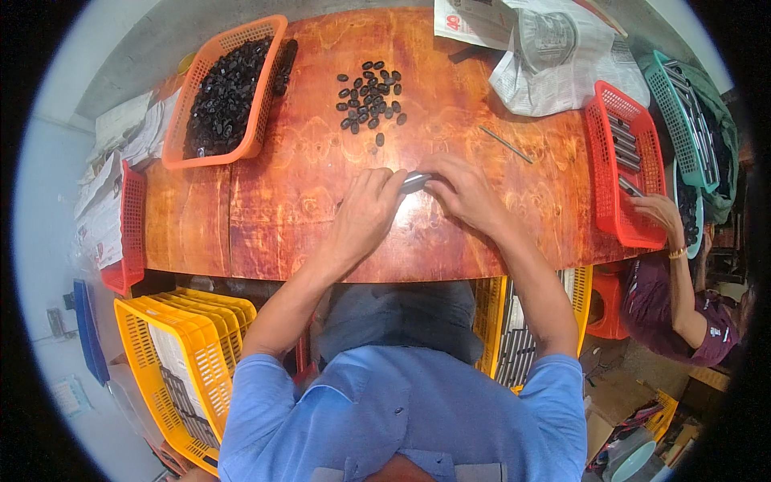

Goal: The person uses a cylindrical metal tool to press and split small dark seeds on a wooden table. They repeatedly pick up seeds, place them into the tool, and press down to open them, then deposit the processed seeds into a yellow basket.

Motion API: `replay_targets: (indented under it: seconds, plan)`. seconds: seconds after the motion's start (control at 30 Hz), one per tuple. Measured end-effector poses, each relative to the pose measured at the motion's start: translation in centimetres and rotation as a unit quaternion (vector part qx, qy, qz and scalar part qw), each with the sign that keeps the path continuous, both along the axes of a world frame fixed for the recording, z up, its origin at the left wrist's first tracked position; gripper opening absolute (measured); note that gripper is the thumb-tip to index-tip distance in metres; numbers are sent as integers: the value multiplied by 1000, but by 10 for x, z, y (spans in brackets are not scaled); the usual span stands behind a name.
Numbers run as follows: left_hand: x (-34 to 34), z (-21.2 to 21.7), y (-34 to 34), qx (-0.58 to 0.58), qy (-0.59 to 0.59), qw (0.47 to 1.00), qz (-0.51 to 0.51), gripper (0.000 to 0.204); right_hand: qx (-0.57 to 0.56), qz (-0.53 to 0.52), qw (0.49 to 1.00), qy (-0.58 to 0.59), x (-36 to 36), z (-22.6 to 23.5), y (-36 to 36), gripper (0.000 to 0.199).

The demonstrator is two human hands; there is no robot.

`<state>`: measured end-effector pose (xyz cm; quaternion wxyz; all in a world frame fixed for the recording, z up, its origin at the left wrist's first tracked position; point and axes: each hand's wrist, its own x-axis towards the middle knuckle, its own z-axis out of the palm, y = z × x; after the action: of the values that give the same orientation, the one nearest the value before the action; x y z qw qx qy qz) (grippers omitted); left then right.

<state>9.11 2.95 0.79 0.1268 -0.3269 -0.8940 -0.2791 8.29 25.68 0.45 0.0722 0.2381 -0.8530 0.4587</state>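
Observation:
A short silver metal tube (414, 182) lies crosswise between my two hands, above the near middle of the table. My left hand (368, 207) is closed round its left end. The fingers of my right hand (462, 189) grip the other end, and they hide the tip. Beyond my hands, several small black oval plastic pieces (373, 98) are spread over the wooden tabletop (313, 169). One black oval piece (380, 140) lies apart from the cluster, nearest my hands.
An orange basket (255, 132) full of black pieces stands at the far left. A thin rod (506, 145) lies right of centre. At the right, a co-worker's hand (660, 215) reaches into a red basket (612, 213) of metal tubes. Yellow crates (132, 321) stand below the table's edge.

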Motion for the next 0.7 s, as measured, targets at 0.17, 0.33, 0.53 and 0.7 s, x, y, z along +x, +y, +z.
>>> replay_targets:
  seconds: [0.17,0.33,0.53,0.7]
  plan:
    - [3,5,0,12,-28,1000,-1,38,3,-6,1000,19,8,5,-1,23]
    - [2,4,1,-34,-34,999,12,38,-12,-13,1000,-21,7,4,-5,18]
    - [0,6,0,-50,-8,999,17,37,102,-101,985,-100,-37,14,-33,22]
    - [-4,1,-5,-32,-27,999,-2,36,183,-212,960,-23,-48,0,-65,23]
